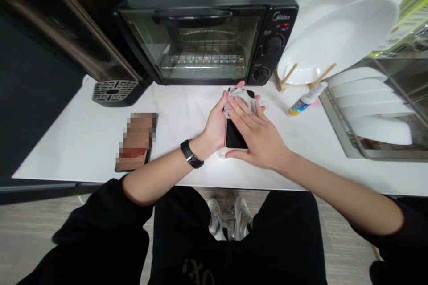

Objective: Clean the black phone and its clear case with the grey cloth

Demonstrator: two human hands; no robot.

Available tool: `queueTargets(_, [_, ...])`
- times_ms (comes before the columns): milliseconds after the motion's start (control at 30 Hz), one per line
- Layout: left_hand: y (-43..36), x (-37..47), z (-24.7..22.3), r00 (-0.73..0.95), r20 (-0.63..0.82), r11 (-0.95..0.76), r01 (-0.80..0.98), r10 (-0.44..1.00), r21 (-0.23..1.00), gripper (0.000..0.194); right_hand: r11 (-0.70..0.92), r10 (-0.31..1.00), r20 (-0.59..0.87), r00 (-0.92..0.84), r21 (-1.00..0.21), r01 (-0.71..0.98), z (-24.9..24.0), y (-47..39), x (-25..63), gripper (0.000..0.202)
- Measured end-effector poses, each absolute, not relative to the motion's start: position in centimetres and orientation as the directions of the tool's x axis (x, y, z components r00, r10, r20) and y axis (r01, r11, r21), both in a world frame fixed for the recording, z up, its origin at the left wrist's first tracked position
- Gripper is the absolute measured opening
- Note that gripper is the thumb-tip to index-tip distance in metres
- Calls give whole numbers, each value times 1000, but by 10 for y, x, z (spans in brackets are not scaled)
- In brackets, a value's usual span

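Observation:
A smartphone (235, 136) with a dark screen lies face up in my left hand (216, 127), whose fingers wrap round it from below and show at its far and right edges. My right hand (256, 131) presses a light grey cloth (233, 93) flat onto the upper part of the screen, fingers close together over it. The phone's lower screen is bare. Off to the right stands a small white spray bottle (306, 100) with a blue and yellow label.
Behind my hands is a black toaster oven (207, 44). A blurred-out flat item (137, 140) lies left on the white counter (187, 102), near a drip tray (115, 91). White plates (337, 35) stand in a wooden rack at right, beside a dish drawer (354, 149).

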State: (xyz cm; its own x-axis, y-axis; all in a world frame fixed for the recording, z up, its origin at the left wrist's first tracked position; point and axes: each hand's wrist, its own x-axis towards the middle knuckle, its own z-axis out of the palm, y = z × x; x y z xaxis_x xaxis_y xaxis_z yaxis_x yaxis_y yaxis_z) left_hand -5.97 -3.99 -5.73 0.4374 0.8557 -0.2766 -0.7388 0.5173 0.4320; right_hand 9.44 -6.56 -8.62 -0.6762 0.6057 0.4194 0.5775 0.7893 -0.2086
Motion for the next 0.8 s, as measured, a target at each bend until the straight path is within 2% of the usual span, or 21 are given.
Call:
queueTargets(167, [-40, -65, -57, 384, -255, 461, -730, 888, 505, 55, 824, 551, 432, -714, -145, 548, -92, -95, 96, 123])
queueTargets(333, [-42, -67, -53, 371, -204, 423, -775, 906, 470, 55, 861, 470, 394, -790, -7, 508, -86, -116, 111, 119])
queueTargets(500, [-43, -67, -48, 427, -210, 476, -774, 880, 418, 56, 855, 470, 371, -801, 35, 518, -80, -125, 126, 114])
queueTargets(600, [-43, -67, -48, 425, -205, 471, -767, 882, 435, 56, 820, 502, 385, -775, 74, 568, -79, -121, 133, 113])
queueTargets(700, [-43, -66, -49, 417, -197, 460, -756, 887, 466, 55, 786, 545, 408, -732, 53, 616, -78, -109, 138, 113])
queueTargets(800, [-43, -63, -51, 412, -220, 466, -752, 884, 466, 53, 767, 589, 425, -687, -26, 641, -78, -87, 141, 107])
